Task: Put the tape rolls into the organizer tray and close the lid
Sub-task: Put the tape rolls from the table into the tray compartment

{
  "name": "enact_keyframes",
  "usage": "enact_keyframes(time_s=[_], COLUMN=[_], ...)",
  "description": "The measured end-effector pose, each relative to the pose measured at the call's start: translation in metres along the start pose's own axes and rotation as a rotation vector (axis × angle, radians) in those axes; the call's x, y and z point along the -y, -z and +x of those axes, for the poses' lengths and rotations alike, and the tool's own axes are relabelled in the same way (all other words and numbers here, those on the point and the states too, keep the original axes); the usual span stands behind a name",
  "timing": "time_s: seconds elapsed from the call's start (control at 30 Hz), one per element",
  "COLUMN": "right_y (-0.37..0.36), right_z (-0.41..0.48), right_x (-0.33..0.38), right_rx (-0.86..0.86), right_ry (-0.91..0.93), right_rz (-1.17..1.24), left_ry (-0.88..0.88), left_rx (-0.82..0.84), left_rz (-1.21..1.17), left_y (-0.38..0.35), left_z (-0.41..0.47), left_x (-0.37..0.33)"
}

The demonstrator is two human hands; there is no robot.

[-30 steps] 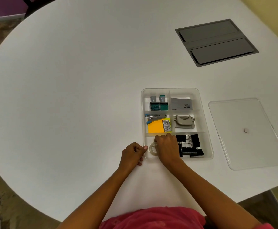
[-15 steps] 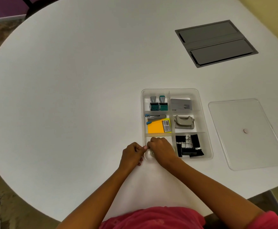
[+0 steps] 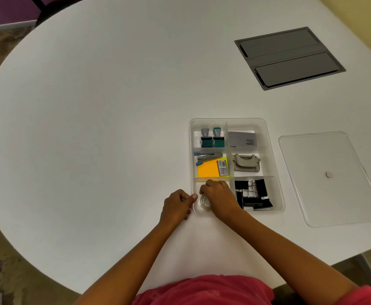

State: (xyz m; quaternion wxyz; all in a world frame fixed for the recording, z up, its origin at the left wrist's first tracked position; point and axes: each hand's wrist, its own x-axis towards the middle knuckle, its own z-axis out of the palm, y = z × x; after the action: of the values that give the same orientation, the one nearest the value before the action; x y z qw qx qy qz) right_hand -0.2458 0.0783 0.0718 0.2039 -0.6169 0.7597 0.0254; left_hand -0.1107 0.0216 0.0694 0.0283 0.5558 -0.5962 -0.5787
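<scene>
Both hands curled: right hand (image 3: 218, 198) over tape roll (image 3: 204, 203), left hand (image 3: 177, 205) at tray (image 3: 275, 164) edge.

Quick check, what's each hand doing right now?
Left hand: closed, holding nothing visible, thumb against the organizer tray edge.
Right hand: over the tape roll; grip cannot be told.

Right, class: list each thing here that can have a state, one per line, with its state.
Tray: open, lid off.
Lid: flat on the table, right of the tray.
Tape roll: in the tray's near-left compartment, under the right hand.
Right hand: curled over the tape roll.
Left hand: closed, at the tray's left edge.
Table hatch: shut.
</scene>
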Motion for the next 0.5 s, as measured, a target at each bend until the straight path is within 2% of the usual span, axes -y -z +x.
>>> enact_keyframes(time_s=[0.17, 0.27, 0.5], right_y=[0.002, 0.005, 0.001], right_z=[0.002, 0.005, 0.003], right_x=[0.003, 0.009, 0.01], right_rx=[0.05, 0.011, 0.004], right_ry=[0.003, -0.004, -0.005], right_rz=[-0.071, -0.17, -0.159], left_ry=[0.006, 0.002, 0.008], left_rx=[0.002, 0.001, -0.008], left_rz=[0.013, 0.004, 0.018], left_y=[0.0, 0.0, -0.002], left_z=[0.0, -0.001, -0.001], left_x=[-0.001, -0.001, -0.003])
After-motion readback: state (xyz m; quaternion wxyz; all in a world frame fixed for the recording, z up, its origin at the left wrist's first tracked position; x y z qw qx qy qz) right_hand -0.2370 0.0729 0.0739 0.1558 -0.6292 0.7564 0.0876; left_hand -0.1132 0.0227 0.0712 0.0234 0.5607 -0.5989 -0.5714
